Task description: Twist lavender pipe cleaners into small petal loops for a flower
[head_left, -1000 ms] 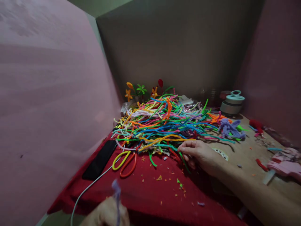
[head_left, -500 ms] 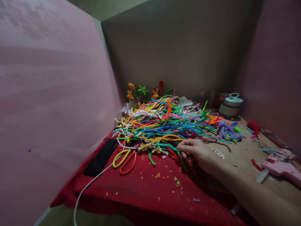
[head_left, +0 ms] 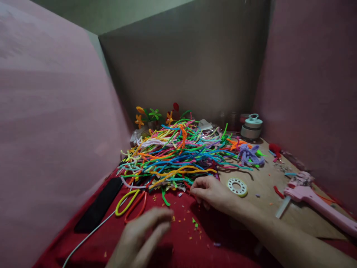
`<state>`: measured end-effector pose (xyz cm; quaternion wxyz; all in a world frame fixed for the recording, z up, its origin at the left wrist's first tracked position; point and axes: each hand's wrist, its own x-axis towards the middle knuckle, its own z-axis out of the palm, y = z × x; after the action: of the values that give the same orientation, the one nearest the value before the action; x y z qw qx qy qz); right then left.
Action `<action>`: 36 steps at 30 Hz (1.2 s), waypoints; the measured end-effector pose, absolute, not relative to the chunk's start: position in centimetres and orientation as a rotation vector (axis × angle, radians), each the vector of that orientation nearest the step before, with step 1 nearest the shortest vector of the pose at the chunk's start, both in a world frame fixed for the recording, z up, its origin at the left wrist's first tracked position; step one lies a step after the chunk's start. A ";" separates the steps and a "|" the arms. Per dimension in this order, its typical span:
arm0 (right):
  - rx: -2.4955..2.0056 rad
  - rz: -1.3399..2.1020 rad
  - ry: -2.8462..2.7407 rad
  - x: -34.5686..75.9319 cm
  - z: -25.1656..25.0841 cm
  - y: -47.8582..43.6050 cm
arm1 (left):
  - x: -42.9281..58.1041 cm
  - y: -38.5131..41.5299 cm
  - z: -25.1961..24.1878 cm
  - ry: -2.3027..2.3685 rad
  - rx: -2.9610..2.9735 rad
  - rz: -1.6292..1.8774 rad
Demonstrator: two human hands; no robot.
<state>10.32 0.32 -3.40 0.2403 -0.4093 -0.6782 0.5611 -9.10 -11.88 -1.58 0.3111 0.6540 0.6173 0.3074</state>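
My right hand (head_left: 210, 191) is at the front edge of a tangled heap of coloured pipe cleaners (head_left: 178, 152), palm down, thumb and fingers pressed together. Whatever is in that pinch, if anything, is hidden; a red pipe cleaner end lies just beside the fingertips. My left hand (head_left: 145, 236), blurred, is over the red cloth at the front, fingers stretched and thumb apart, with nothing visible in it. Just beyond it lie the yellow handle loop (head_left: 126, 203) and red handle loop (head_left: 136, 206) of cutting tools, their other ends under the heap.
A black phone (head_left: 97, 204) and white cable (head_left: 89, 234) lie left. On the board at right are a tape spool (head_left: 237, 187), a pink glue gun (head_left: 309, 195) and purple fuzzy pieces (head_left: 251, 154). Behind stand a mint-lidded container (head_left: 251, 128) and pipe-cleaner flowers (head_left: 154, 114). Scraps litter the red cloth (head_left: 178, 245).
My left hand has come into view from below. My right hand has drawn slightly toward me, and the green strand hanging by its fingers no longer shows. The view has shifted right.
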 end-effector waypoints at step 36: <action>-0.823 0.748 -2.606 11.6 1.2 -2.6 | -11.2 7.3 -3.9 1.578 3.069 0.729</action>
<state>11.58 -2.55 1.22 0.1534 -0.2871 -0.9088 0.2609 -11.16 7.29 -3.88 -0.1917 0.8540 0.4391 0.2029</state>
